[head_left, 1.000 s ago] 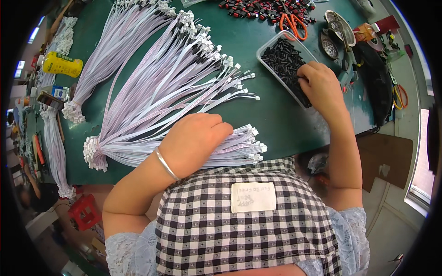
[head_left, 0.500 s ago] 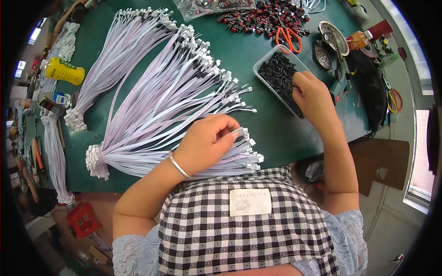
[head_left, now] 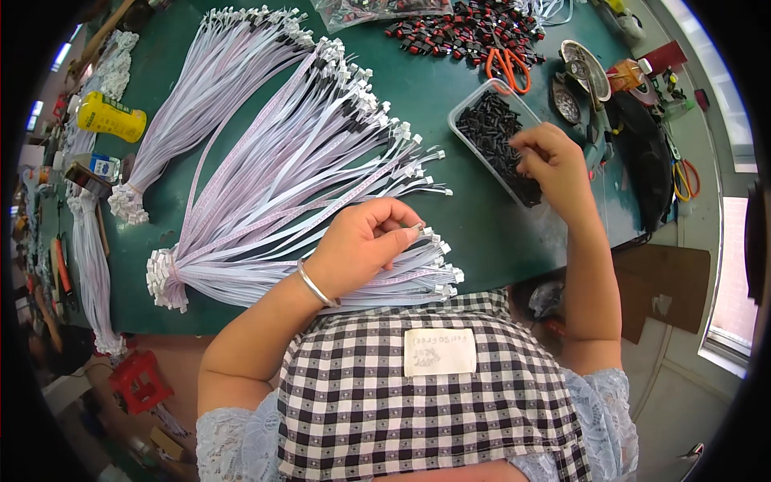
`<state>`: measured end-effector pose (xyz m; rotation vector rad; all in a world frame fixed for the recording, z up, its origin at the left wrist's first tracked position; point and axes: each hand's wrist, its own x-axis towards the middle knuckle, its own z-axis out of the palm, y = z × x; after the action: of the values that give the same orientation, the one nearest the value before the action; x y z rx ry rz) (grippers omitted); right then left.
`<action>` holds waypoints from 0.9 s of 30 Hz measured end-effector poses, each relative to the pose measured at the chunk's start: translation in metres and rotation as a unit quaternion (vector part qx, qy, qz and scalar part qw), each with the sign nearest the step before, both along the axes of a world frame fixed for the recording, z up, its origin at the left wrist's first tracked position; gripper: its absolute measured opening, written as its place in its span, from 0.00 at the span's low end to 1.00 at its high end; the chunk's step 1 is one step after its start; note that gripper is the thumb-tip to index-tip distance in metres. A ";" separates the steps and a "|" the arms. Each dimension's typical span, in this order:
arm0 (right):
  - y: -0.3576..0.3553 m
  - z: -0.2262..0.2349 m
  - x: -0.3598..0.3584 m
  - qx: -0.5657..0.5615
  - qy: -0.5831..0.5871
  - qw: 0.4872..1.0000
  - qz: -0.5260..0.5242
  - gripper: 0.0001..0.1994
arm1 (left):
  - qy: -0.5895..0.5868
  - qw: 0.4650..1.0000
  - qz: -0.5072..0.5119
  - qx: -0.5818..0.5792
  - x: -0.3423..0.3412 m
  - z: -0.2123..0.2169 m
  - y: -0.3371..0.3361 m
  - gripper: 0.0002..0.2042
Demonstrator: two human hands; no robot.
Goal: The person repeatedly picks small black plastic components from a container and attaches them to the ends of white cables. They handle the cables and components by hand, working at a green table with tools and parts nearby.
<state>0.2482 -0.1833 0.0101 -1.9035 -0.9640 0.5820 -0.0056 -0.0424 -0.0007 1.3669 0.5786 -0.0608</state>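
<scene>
A fan of white and pinkish flat cables [head_left: 265, 169] spreads over the green table, tied at its left end, with white connectors at the loose ends. My left hand [head_left: 365, 245], a silver bangle on its wrist, lies over the near part of this fan. Its thumb and forefinger are pinched on the end of one cable. Over the right edge of a clear plastic tub [head_left: 479, 158] is my right hand [head_left: 558, 169], fingers curled and thumb close to the forefinger. Short black tubes [head_left: 490, 128] fill the tub. Whatever the right fingertips hold is too small to make out.
A second cable bundle [head_left: 205, 112] lies farther left, beside a yellow bottle [head_left: 111, 117]. Beyond the tub are orange-handled scissors [head_left: 507, 71] and a pile of red-and-black parts [head_left: 466, 32]. Metal dishes [head_left: 585, 68] and pliers stand at the right.
My right hand has drawn back slightly to the right from the black tubes, its fingertips lifting. My left hand keeps nearly the same place and pinch.
</scene>
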 end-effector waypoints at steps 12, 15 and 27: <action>-0.006 0.007 -0.081 0.029 -0.165 0.973 0.157 0.08 | -0.023 0.999 -0.004 -0.030 -0.005 -0.004 0.001 0.07; -0.006 -0.005 -0.087 0.024 -0.267 0.948 0.170 0.06 | -0.029 0.999 -0.012 -0.020 -0.005 -0.003 0.002 0.08; -0.006 -0.017 -0.082 -0.059 -0.282 0.939 0.190 0.04 | -0.017 0.998 0.004 -0.058 -0.007 -0.002 0.002 0.11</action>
<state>0.1664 -0.1889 -0.0072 -2.0477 -1.7245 0.3100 -0.0123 -0.0401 -0.0028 1.2499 0.5431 -0.0639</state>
